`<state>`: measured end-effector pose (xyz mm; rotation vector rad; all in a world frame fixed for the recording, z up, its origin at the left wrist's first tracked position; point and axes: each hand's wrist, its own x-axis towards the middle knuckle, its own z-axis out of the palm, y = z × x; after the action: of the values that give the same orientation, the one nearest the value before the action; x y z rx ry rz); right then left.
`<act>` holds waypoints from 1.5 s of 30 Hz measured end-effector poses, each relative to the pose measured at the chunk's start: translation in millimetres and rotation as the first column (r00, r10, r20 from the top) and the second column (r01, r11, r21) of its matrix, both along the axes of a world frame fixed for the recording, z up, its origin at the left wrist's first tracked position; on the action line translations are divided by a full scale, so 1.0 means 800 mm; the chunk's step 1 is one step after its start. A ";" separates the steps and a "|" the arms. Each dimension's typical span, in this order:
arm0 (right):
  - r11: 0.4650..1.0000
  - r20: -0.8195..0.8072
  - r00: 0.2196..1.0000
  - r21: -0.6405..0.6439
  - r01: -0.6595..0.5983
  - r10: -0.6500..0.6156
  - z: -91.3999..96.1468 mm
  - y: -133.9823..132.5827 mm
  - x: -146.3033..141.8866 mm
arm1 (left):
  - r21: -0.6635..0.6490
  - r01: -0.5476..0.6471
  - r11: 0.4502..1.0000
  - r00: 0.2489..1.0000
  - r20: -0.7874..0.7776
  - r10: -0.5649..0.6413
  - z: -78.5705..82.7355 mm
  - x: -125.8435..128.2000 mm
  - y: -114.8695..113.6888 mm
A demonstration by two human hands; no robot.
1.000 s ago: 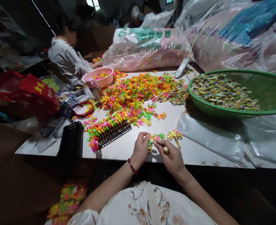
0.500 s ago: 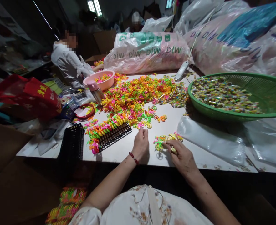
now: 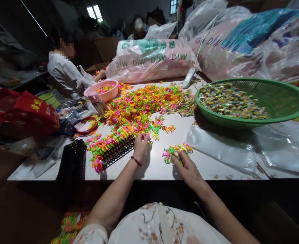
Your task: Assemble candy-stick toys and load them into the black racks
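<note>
My left hand (image 3: 140, 145), wearing a red bead bracelet, is closed in a pinch at the near edge of a heap of colourful plastic toy bicycles (image 3: 136, 103). Pink plastic shows at its fingertips. It sits by the right end of a black slotted rack (image 3: 119, 149), whose far side carries a row of toy bicycles. Further right, my right hand (image 3: 187, 166) is closed on a green and pink toy bicycle (image 3: 167, 155) just above the white table. A small yellowish piece shows by its fingers, and yellow toy bicycles (image 3: 186, 147) are just beyond them.
A green basket (image 3: 241, 123) of small wrapped pieces stands right, with clear plastic bags (image 3: 220, 149) before it. Black racks (image 3: 72, 159), a flask (image 3: 98, 104), a pink basin (image 3: 116, 88) and a red bag (image 3: 24, 112) are left. A co-worker (image 3: 65, 73) sits beyond.
My left hand has moved forward and left to the heap's edge, now with pink plastic at its fingertips. My right hand stays closed near the same toy bicycles. The view has turned slightly right.
</note>
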<state>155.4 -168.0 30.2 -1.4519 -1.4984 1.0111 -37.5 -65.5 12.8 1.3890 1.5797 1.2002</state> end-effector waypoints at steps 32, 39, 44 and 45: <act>0.929 0.240 0.970 0.350 -0.118 0.033 -0.011 0.002 -0.022 | -0.305 0.209 0.929 0.625 0.773 0.113 0.015 0.042 -0.096; 0.987 0.092 0.985 0.059 -0.150 0.144 0.001 -0.002 -0.023 | -0.250 0.196 0.948 0.647 0.759 0.067 0.027 0.045 -0.099; 0.996 0.002 0.996 0.031 -0.085 0.085 -0.002 0.002 -0.027 | -0.233 0.187 0.954 0.739 0.673 0.020 0.031 0.049 -0.106; 0.995 -0.016 0.995 0.036 -0.095 0.096 -0.002 0.001 -0.028 | -0.236 0.194 0.952 0.748 0.663 0.012 0.032 0.049 -0.107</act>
<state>133.0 -166.9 28.7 -1.3548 -1.5780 1.0468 1.6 -151.3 38.4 0.7098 1.0976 1.1632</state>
